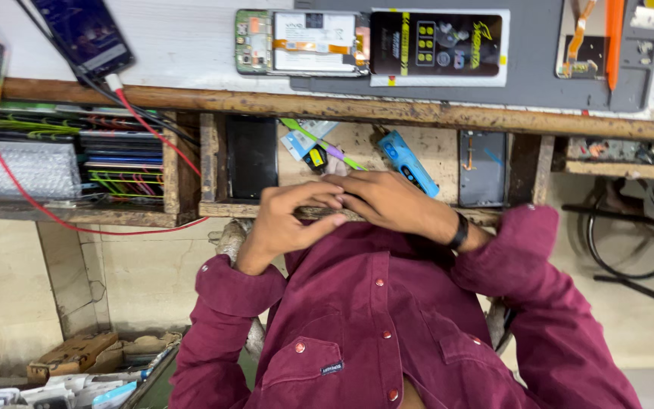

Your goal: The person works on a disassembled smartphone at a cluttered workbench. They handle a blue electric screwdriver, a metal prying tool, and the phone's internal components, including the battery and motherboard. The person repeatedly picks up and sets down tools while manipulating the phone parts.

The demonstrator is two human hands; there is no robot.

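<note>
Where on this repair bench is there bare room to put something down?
Bare white benchtop lies between the dark phone and the opened phone. A wooden patch of the open shelf shows between the blue tool and the grey back panel. The left compartment, stacked with screens and wires, is crowded.

A maroon button-up shirt (387, 318) with reddish snap buttons fills six o'clock; a black wristband (459, 231) crosses one wrist. At twelve o'clock a bright blue plastic tool (408, 161) lies on a pale wooden shelf (433, 151). A red wire (17, 189) loops at nine o'clock. A grey rubber mat (539, 72) and orange plastic pry stick (615, 38) sit at one o'clock on the whitish bench (183, 42).
</note>
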